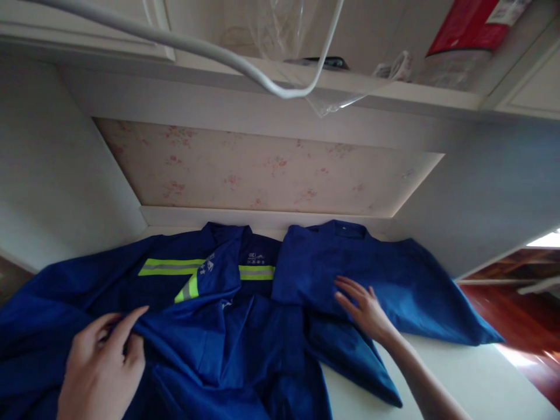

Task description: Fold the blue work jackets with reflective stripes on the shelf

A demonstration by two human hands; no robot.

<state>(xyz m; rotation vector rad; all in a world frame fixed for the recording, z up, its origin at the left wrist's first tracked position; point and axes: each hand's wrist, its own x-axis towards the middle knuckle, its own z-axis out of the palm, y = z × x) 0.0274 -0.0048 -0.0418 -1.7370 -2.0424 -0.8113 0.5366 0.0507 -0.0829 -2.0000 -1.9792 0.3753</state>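
A blue work jacket (pixel 262 332) with yellow-green and grey reflective strips lies spread on the white surface, its collar toward the back. My left hand (pixel 105 361) is closed at the lower left, thumb and fingers pinching a fold of the jacket front. The front panel beside it is bunched and partly turned over, with pale printed marks near the strips. On the right side, the jacket's blue cloth (pixel 394 280) lies fairly flat, reaching to a pointed corner. My right hand (pixel 363 309) rests there, fingers stretched out, and holds nothing.
A white shelf (pixel 371 87) runs above, with a clear plastic bag (pixel 284 35), a dark flat object (pixel 328 62) and a red package (pixel 464 26). A white cable (pixel 210 52) hangs in front. Side panels flank the white tabletop (pixel 437 373); reddish floor (pixel 507 297) shows at right.
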